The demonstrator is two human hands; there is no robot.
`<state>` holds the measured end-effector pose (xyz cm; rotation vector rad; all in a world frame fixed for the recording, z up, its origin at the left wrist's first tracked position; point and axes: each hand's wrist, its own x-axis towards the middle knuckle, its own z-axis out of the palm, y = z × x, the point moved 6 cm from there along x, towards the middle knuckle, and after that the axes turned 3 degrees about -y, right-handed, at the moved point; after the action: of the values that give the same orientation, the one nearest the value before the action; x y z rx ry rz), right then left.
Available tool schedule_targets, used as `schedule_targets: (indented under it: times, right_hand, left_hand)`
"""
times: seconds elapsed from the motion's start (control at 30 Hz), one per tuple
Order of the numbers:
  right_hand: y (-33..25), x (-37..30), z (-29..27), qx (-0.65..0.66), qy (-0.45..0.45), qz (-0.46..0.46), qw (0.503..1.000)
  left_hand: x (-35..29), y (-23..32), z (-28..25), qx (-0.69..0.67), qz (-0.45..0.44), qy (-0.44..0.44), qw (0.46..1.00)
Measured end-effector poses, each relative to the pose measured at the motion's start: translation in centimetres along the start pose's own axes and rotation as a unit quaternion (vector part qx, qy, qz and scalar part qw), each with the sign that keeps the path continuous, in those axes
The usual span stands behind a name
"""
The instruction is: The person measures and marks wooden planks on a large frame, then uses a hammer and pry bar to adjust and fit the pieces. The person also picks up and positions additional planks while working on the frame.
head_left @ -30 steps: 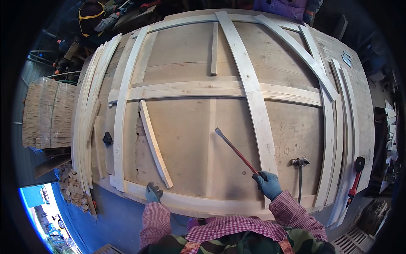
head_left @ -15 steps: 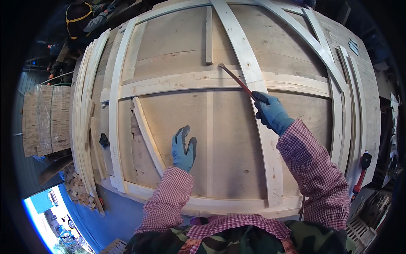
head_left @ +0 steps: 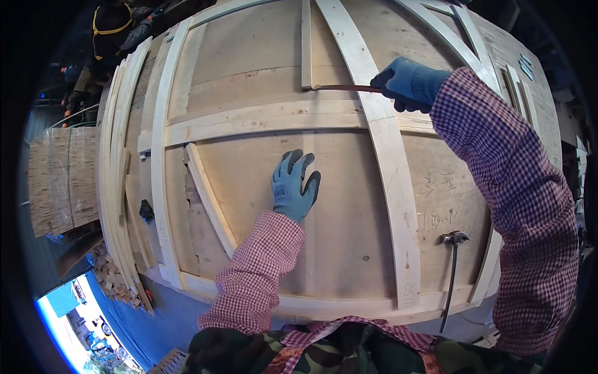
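Observation:
My right hand (head_left: pixel 411 84), in a blue work glove, grips a thin reddish pry bar (head_left: pixel 349 88). The bar lies almost level across the long diagonal plank (head_left: pixel 377 118). Its tip is at the lower end of a short upright wooden strip (head_left: pixel 306 50); whether it touches cannot be made out. My left hand (head_left: pixel 293 187), gloved alike, hovers with fingers spread over the plywood panel (head_left: pixel 349 206), just below the middle cross boards (head_left: pixel 249 121). A slanted batten (head_left: pixel 210 196) lies left of that hand.
A hammer (head_left: pixel 455 238) rests on the panel at lower right. Long loose boards (head_left: pixel 118 143) line the left edge, beside a wrapped stack of wood (head_left: pixel 62 181). Small blue-green pieces (head_left: pixel 526 65) lie at far right. Another person (head_left: pixel 115 28) is at upper left.
My right hand has moved up and slightly right, swinging the pry bar level, its tip closer to the short strip. My left hand has moved up and right. The hammer has come into view.

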<state>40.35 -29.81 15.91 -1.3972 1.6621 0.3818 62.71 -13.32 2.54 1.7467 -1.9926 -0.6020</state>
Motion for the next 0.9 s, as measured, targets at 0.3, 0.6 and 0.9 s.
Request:
schedule_targets:
  times: [0.3,0.6,0.9]
  right_hand:
    - [2.6,-1.0,3.9,0.083,0.023,-0.045,0.995]
    - [2.0,0.9,0.7,-0.015,0.035,-0.088,0.995]
    - [8.1,2.7,4.2,0.051,0.047,-0.12,0.99]
  left_hand:
    - [4.6,-3.7,3.3,0.137,-0.015,-0.005,0.99]
    - [11.8,-6.2,3.9,0.321,-0.088,-0.219,0.917]
    - [11.6,-6.8,4.5,0.32,-0.094,-0.226,0.915]
